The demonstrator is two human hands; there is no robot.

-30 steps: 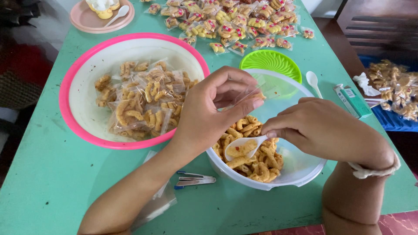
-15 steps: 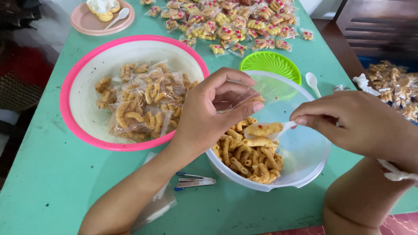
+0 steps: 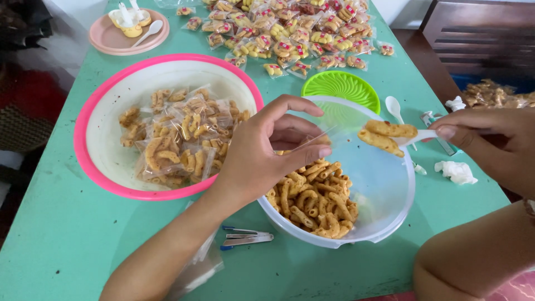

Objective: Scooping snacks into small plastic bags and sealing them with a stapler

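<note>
Head view: I'm seeing the left hand pinching a small clear plastic bag open above the round translucent plastic bowl, while the right hand is gripping a loaded white plastic spoon beside that bowl's rim.

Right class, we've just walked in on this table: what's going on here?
A person's left hand holds a small clear bag open above a white bowl of macaroni snacks. The right hand lifts a white spoon loaded with a few pieces toward it. Filled bags lie in the pink-rimmed basin beside it.
</note>
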